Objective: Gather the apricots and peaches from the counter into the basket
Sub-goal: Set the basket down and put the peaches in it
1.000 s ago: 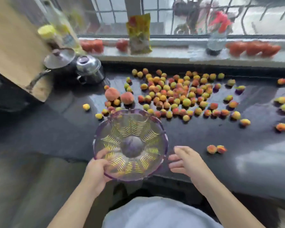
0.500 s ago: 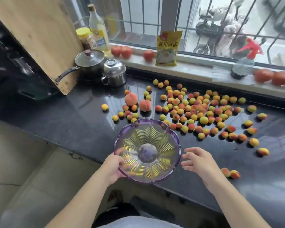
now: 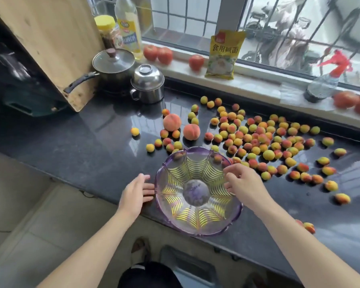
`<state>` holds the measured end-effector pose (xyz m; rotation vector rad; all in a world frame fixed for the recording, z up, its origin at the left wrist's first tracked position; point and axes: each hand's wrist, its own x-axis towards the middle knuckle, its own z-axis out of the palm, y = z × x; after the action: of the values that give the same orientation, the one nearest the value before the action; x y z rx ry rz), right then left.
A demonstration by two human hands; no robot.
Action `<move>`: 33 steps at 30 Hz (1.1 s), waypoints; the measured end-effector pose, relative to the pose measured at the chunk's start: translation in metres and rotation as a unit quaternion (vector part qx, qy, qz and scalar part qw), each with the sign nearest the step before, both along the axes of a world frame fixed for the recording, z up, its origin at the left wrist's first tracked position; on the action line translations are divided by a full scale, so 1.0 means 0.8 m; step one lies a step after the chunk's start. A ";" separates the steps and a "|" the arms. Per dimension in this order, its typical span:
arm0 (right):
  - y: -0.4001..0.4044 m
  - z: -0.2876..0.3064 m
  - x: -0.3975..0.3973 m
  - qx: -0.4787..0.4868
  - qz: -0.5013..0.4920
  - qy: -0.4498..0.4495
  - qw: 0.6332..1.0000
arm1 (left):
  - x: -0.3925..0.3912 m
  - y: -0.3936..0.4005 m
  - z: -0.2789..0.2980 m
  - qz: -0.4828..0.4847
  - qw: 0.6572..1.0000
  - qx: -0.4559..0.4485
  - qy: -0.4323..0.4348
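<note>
Basket (image 3: 197, 223) sits lower center; left hand (image 3: 136, 194) grip slack beside its rim, right hand (image 3: 242, 183) grip loose above it, holding nothing.

a home kitchen, at the window

dark stone counter (image 3: 92, 146); lidded pot (image 3: 112, 65) and steel pot (image 3: 148, 84) at 11 o'clock, oil bottle (image 3: 128, 28) behind, tomatoes (image 3: 158, 54) on the sill at 12 o'clock.

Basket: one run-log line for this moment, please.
basket: empty, on counter edge | left hand: open beside rim | right hand: over basket, holding nothing | apricots, peaches: on counter
</note>
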<state>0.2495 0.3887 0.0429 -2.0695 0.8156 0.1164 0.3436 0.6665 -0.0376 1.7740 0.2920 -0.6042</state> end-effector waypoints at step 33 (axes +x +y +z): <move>0.031 -0.017 0.042 -0.138 0.215 -0.058 0.965 | 0.088 0.011 -0.100 -0.060 0.826 0.464 -0.315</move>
<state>0.2831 0.4133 0.0295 -2.4675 0.3120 0.1220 0.4140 0.6755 -0.1176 2.8315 -0.0177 0.1407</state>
